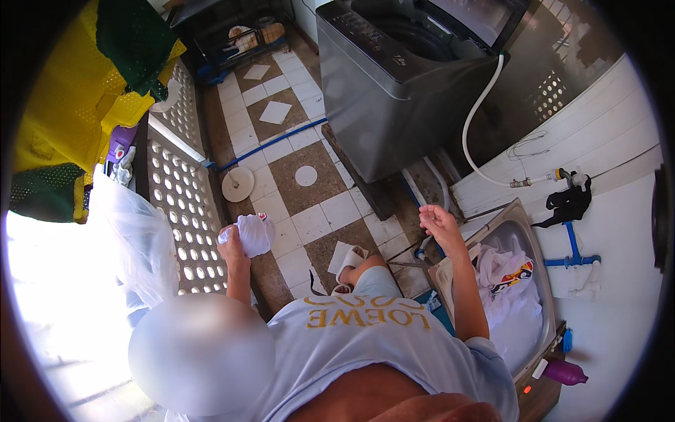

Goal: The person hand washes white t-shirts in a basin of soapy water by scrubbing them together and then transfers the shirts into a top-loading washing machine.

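My left hand (pixel 232 243) is raised beside a perforated white wall (pixel 184 204) and grips a bunched white cloth (pixel 254 232) with a speck of red on it. My right hand (pixel 439 221) is held up with its fingers apart and nothing in it, above the near corner of a metal sink (pixel 540 278). White laundry with a colourful print (pixel 510 288) lies heaped in that sink. A grey top-loading washing machine (pixel 401 84) stands ahead with its lid up. My foot in a white slipper (pixel 348 259) rests on the tiled floor.
A white hose (pixel 472 119) runs from the washer to a wall tap (pixel 555 174), with a black cloth (pixel 569 202) hanging below. A purple bottle (pixel 564 373) lies by the sink. Yellow and green mesh fabric (pixel 77 105) and a clear plastic bag (pixel 133 239) hang at left. A round white disc (pixel 238 184) lies on the floor.
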### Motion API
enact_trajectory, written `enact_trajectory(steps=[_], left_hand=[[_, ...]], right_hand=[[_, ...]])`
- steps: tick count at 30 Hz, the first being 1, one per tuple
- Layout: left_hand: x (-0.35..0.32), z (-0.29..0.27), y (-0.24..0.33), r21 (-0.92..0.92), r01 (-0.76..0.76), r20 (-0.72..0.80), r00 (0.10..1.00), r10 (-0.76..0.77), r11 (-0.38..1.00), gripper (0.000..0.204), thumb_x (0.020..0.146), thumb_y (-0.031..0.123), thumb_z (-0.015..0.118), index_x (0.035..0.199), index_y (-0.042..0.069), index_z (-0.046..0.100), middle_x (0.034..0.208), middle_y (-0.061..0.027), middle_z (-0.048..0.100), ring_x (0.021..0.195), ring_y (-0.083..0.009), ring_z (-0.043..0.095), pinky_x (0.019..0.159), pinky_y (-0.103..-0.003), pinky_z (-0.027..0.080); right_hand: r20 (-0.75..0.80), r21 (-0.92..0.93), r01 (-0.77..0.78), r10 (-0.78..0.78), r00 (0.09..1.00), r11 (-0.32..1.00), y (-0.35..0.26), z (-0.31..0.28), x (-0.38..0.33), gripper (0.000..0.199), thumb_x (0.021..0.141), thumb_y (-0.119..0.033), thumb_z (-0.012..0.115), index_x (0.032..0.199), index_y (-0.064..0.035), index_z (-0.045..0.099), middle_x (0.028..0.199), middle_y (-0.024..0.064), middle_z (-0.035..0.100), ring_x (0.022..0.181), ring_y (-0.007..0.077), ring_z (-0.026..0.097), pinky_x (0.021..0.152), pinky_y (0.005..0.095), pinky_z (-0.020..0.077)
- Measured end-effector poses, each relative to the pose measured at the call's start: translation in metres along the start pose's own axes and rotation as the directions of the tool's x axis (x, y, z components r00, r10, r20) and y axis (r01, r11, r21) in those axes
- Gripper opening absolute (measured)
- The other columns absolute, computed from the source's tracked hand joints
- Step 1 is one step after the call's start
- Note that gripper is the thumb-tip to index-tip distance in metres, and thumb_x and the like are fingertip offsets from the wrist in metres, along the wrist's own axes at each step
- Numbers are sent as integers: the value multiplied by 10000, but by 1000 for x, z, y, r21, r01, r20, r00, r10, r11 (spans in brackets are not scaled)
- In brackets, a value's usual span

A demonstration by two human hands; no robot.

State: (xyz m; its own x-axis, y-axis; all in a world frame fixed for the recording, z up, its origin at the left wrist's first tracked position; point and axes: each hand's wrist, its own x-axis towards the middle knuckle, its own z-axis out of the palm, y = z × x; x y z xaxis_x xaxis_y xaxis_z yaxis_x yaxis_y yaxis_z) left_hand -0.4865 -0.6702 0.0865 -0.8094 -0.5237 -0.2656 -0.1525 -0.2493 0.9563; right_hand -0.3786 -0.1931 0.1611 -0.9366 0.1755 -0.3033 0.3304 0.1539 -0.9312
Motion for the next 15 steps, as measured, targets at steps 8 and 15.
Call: enact_trajectory(steps=[8, 15], left_hand=[[-7, 208, 82, -332, 82, 590, 795, 140, 940, 102, 817, 64, 530, 915, 49, 556, 851, -37, 559, 787, -126, 560, 703, -283, 470], [32, 421, 149, -384, 422, 858, 493, 147, 821, 107, 840, 106, 532, 938, 65, 545, 874, -51, 586, 820, -144, 586, 744, -309, 499]], right_hand=[[383, 193, 40, -113, 917, 980, -101, 63, 141, 574, 941, -526, 404, 1323, -98, 403, 1123, 81, 563, 890, 130, 589, 749, 279, 479], [-67, 518, 373, -398, 915, 770, -221, 11, 245, 534, 912, -403, 542, 1284, -59, 374, 1123, 66, 536, 1026, 164, 564, 834, 327, 488]])
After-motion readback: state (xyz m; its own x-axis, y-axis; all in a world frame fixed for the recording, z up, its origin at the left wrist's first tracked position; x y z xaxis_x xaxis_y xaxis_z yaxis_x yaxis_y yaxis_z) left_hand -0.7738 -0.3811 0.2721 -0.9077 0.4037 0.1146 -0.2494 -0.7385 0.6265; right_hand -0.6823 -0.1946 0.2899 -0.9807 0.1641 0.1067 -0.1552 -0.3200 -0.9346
